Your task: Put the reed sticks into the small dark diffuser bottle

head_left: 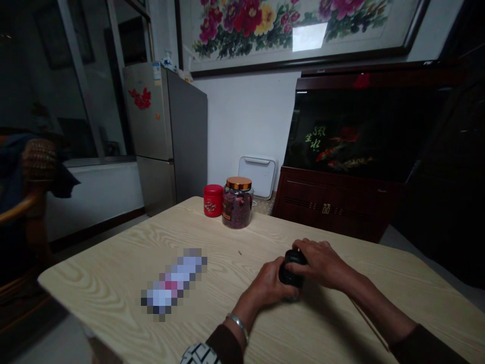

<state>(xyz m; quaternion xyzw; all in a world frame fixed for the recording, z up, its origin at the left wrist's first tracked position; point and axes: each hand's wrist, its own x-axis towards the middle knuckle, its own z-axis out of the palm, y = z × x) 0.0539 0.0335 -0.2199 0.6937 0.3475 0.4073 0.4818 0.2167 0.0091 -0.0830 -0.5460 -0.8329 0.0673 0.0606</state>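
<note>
2 hands on 1 small black container (293,268), near the right-hand part of the table (113,268). Left hand (268,281) wraps its side, fingers curled round it; right hand (322,263) pinches the upper part, thumb against the near side. Can't tell if the base touches the wood. Risks, my read: uneven grip while twisting could make it slip and tip; if the top is loose, a tug could spill any contents. Label check: none readable on the container. Pixelated item (174,283) left of the hands: unreadable. Red jar (212,201) and copper-lidded jar (237,207) farther back: labels too small. Fridge (147,111) sticker: same. Dark glass panel (341,131) behind: green Chinese characters, 生 legible, the rest stylised. No brand identifiable.
</note>
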